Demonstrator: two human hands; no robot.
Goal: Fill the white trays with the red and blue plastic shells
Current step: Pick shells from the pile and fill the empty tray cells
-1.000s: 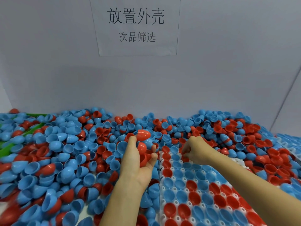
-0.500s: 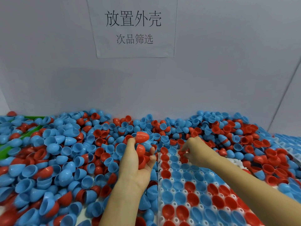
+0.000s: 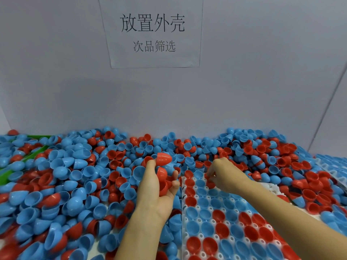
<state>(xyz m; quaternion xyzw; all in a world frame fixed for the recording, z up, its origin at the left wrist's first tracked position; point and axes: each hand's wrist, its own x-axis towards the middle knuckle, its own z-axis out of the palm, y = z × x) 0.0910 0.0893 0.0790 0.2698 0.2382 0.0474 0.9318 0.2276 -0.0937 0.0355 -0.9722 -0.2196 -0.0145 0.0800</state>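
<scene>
My left hand point(image 3: 159, 186) is palm up at the middle of the pile and holds a stack of red shells point(image 3: 163, 160), the top one poking out past the fingertips. My right hand point(image 3: 223, 171) hovers over the far edge of the white tray point(image 3: 216, 221), fingers curled down and pinching a red shell point(image 3: 210, 182) at a socket. The tray's sockets hold red and blue shells, open side up. Loose red and blue shells point(image 3: 75, 184) cover the table all around.
A grey wall with a paper sign point(image 3: 153, 32) closes the back. A green bin edge point(image 3: 11, 171) shows at the far left under the shells. Another filled tray point(image 3: 332, 166) lies at the right edge. More loose shells point(image 3: 281, 162) heap beyond the tray.
The view has tilted slightly. My right hand has dipped a little lower onto the tray's far edge. My left hand keeps its stack in nearly the same place.
</scene>
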